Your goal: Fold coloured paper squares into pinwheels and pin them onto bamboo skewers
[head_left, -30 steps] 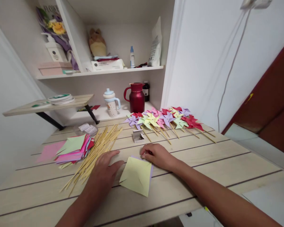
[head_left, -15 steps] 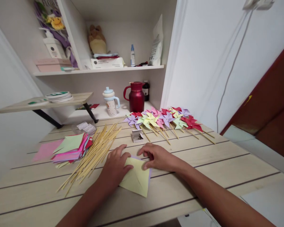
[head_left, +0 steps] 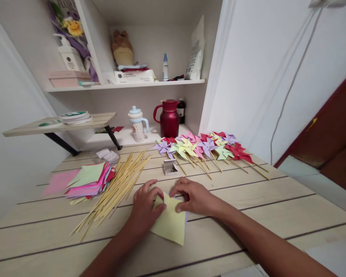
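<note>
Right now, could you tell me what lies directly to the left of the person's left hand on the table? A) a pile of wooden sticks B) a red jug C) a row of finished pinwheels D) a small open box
A: the pile of wooden sticks lies just left of the left hand, which presses the yellow paper.

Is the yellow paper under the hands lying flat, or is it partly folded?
Partly folded: the yellow paper shows creases, and both hands press its upper corners inward on the table.
</note>
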`<state>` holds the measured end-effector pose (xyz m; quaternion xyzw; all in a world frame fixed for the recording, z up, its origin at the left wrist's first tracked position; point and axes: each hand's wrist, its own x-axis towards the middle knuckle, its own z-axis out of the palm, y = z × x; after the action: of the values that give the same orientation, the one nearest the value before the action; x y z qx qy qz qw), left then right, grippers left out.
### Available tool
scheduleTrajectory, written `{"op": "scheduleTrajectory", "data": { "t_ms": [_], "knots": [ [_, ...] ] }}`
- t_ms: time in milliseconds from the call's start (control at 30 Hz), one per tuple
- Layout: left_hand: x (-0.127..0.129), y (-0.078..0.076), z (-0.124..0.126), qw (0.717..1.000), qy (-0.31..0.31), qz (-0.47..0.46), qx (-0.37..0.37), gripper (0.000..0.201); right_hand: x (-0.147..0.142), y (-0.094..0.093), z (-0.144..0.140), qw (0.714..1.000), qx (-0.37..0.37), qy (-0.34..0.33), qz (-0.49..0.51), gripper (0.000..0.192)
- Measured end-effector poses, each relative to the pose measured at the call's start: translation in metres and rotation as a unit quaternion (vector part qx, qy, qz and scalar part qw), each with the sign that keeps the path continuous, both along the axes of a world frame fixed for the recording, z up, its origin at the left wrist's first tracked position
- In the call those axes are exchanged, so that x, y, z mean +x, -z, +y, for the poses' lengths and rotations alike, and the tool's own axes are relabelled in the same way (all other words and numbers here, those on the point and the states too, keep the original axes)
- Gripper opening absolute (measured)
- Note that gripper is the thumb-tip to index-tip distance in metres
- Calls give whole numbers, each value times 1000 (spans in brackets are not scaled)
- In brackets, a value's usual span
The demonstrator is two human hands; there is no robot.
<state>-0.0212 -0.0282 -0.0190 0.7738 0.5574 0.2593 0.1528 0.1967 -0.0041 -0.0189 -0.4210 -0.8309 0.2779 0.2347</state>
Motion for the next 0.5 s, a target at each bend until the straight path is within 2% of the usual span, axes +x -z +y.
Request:
{"op": "scheduleTrajectory", "data": {
  "t_ms": [233, 367, 433, 500],
  "knots": [
    [-4, -1, -4, 998, 22, -59, 13, 13, -5, 2, 1, 999, -10, -2, 50, 42],
    [-8, 2, -3, 997, 28, -74, 18, 11, -8, 5, 0, 997, -14, -29, 75, 22],
    [-11, 4, 0, 997, 20, -75, 20, 15, -9, 4, 0, 996, -17, -28, 78, 30],
    [-12, 6, 2, 997, 11, -70, 19, 32, -8, 2, 0, 996, -27, -28, 80, 47]
  ]
}}
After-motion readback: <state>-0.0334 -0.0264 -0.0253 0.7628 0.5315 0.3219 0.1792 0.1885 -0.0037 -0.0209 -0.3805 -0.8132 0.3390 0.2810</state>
